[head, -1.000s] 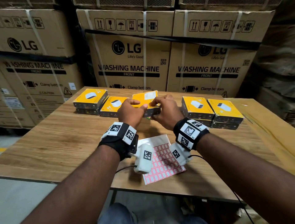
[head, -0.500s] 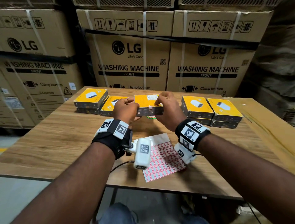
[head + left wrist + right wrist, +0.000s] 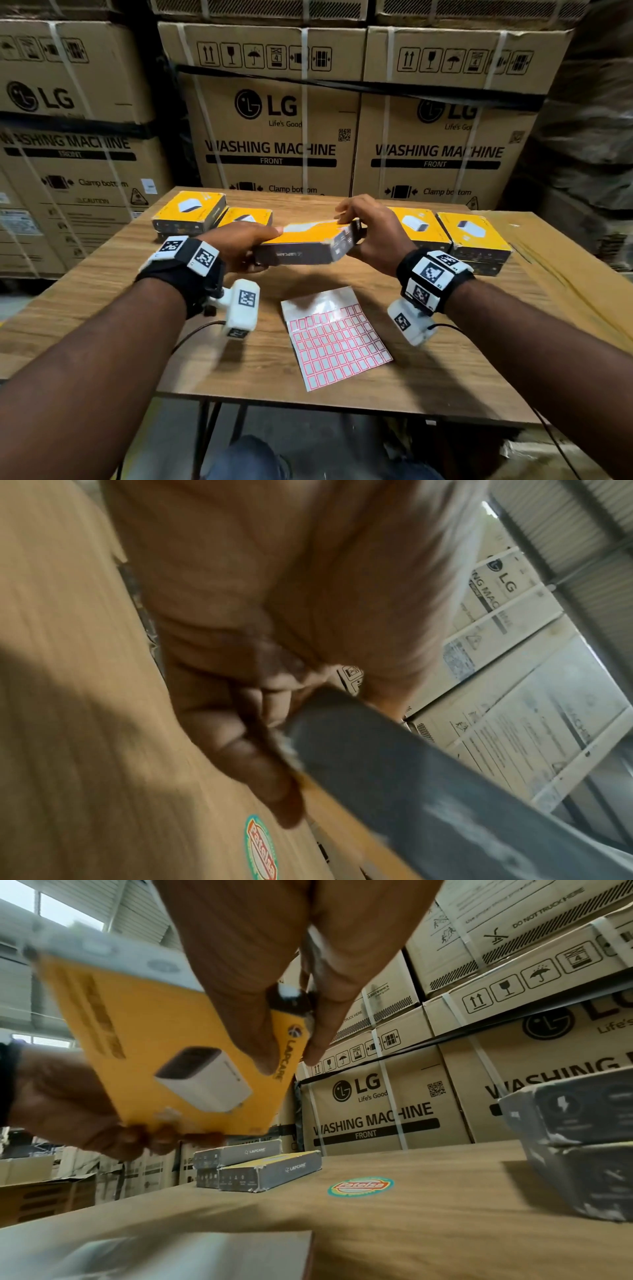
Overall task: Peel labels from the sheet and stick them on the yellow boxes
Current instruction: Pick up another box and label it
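Gripping the yellow box (image 3: 310, 240) above the label sheet (image 3: 337, 337), left hand (image 3: 241, 248) and right hand (image 3: 371, 233) pinch opposite ends (looks light, stiff cardboard; edges are best).

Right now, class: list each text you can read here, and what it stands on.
"LG Life's Good", "WASHING MACHINE FRONT", "Clamp bottom": cartons.
"DO NOT TRUCK HERE": upper carton.
"LAPCARE": held box, stacked boxes.
"Patelsa", uncertain: table sticker.
Label sheet: no readable print.
Small box print: too small.
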